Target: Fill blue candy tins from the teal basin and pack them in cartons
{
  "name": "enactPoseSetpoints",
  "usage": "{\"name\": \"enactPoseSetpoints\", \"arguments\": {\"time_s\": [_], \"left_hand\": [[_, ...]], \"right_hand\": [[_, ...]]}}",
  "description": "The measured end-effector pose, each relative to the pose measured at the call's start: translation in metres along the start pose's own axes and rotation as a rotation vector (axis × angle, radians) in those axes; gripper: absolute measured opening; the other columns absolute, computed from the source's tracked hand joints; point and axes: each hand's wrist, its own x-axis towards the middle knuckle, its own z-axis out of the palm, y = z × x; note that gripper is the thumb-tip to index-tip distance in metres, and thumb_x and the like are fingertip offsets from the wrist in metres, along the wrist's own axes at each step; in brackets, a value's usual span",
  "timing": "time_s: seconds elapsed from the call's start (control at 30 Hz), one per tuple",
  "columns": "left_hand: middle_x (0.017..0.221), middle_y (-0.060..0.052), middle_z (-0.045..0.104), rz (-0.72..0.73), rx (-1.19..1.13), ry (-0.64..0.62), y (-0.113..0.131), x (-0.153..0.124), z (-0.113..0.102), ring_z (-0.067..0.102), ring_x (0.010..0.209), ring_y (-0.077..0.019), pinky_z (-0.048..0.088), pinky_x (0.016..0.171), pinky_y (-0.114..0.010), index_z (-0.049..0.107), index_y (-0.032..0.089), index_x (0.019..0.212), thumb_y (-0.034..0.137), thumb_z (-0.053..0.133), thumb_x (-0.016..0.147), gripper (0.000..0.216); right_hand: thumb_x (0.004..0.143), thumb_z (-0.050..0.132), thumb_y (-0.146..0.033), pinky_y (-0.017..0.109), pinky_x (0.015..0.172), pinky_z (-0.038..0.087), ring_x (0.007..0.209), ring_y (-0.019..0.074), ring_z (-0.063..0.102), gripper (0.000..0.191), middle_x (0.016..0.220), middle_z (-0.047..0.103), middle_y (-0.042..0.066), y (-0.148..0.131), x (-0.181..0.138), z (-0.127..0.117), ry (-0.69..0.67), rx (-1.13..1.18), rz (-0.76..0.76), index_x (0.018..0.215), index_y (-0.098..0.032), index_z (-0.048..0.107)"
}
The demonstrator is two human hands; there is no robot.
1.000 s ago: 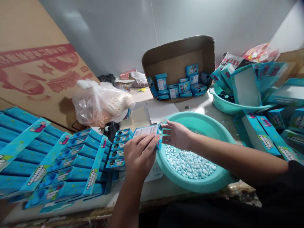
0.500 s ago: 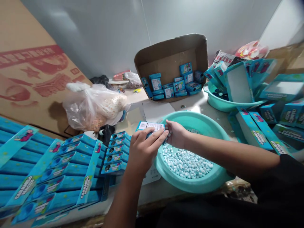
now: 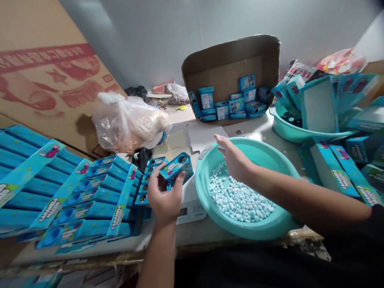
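My left hand is closed around a small blue candy box, tilted, with a round window showing on its end. Just behind it stands a row of similar small boxes. My right hand is held over a round teal basin, fingers stretched out and nothing visible in them. Pale blue and white candies cover part of the basin's floor. Partly hidden under my left hand and the box is a white kitchen scale.
Blue display trays packed with boxes fill the left. A cardboard box holding small blue boxes stands at the back, near a clear plastic bag. A second teal basin and folded cartons lie right.
My hands have come apart. The left has moved away from the basin with the candy box and turned it; the right has left the box and opened over the basin. The view has shifted slightly.
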Motion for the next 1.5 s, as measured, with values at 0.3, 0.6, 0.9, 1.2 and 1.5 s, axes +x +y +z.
{"name": "enactPoseSetpoints", "arguments": {"time_s": [0.3, 0.6, 0.9, 1.2, 1.5], "left_hand": [[0.113, -0.010, 0.067, -0.262, 0.151, -0.174, -0.029, 0.004, -0.018, 0.067, 0.105, -0.0271, 0.057, 0.094, -0.046, 0.060, 0.019, 0.114, 0.039, 0.081, 0.071, 0.051], [0.137, -0.007, 0.053, -0.100, 0.137, -0.397, -0.027, 0.006, -0.039, 0.054, 0.128, -0.0244, 0.052, 0.106, -0.041, 0.057, 0.026, 0.127, 0.034, 0.077, 0.079, 0.053], [0.122, -0.007, 0.064, -0.068, 0.287, -0.330, -0.048, 0.013, -0.061, 0.061, 0.116, -0.0216, 0.052, 0.101, -0.038, 0.066, 0.020, 0.112, 0.044, 0.056, 0.096, 0.031], [0.112, -0.005, 0.070, -0.080, 0.396, -0.376, -0.044, 0.015, -0.057, 0.063, 0.110, -0.0221, 0.049, 0.097, -0.035, 0.070, 0.021, 0.108, 0.036, 0.043, 0.100, 0.032], [0.111, -0.006, 0.071, -0.102, 0.381, -0.395, -0.046, 0.014, -0.061, 0.063, 0.109, -0.0220, 0.049, 0.096, -0.034, 0.071, 0.020, 0.104, 0.034, 0.040, 0.100, 0.034]], "right_hand": [[0.083, 0.060, -0.053, 0.051, 0.123, 0.013, 0.149, 0.0293, 0.026, 0.056, 0.160, 0.037, -0.002, 0.005, 0.004, -0.002, -0.037, -0.096, 0.118, 0.135, -0.033, 0.056], [0.086, 0.059, -0.051, 0.048, 0.121, 0.029, 0.148, 0.0313, 0.030, 0.052, 0.161, 0.034, 0.002, 0.006, 0.004, -0.006, -0.255, -0.675, -0.035, 0.133, -0.030, 0.060], [0.087, 0.054, -0.049, 0.054, 0.104, 0.050, 0.119, 0.0385, 0.061, 0.078, 0.167, -0.014, 0.002, 0.026, -0.010, 0.002, -0.437, -1.193, -0.122, 0.158, -0.027, 0.030], [0.089, 0.056, -0.051, 0.048, 0.111, 0.046, 0.131, 0.0368, 0.053, 0.076, 0.167, -0.018, 0.002, 0.020, -0.010, 0.001, -0.479, -1.094, -0.047, 0.157, -0.029, 0.031], [0.090, 0.056, -0.050, 0.051, 0.114, 0.043, 0.132, 0.0372, 0.052, 0.074, 0.166, -0.020, 0.002, 0.022, -0.010, 0.004, -0.477, -1.105, -0.052, 0.156, -0.030, 0.032]]}}
